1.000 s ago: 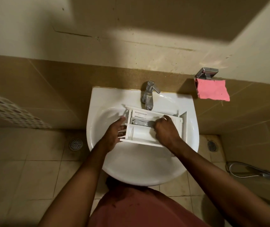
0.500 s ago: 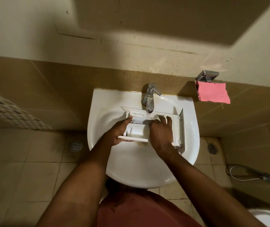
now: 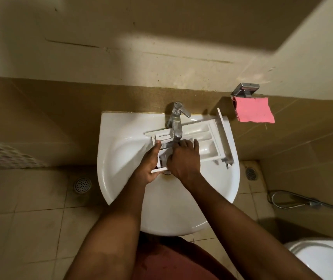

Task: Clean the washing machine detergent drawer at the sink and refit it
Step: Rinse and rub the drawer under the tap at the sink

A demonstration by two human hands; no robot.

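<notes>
The detergent drawer (image 3: 204,136) lies across the back of the sink (image 3: 111,158) under the tap (image 3: 176,122), its front panel tilted up at the right rim; the left hand (image 3: 148,165) grips the drawer's left end, fingers curled round its wall; the right hand (image 3: 183,158) rests on the drawer's middle, fingers stretched flat toward the tap.

A small bathroom, domestic in look: a white sink (image 3: 121,178) with a chrome tap (image 3: 176,122) sits against brown wall tiles; the floor (image 3: 30,219) is beige tile with a round drain (image 3: 82,184); a toilet (image 3: 323,259) shows at lower right; a spray hose (image 3: 295,201) lies nearby; a pink cloth (image 3: 252,112) hangs from a chrome holder (image 3: 245,89).
</notes>
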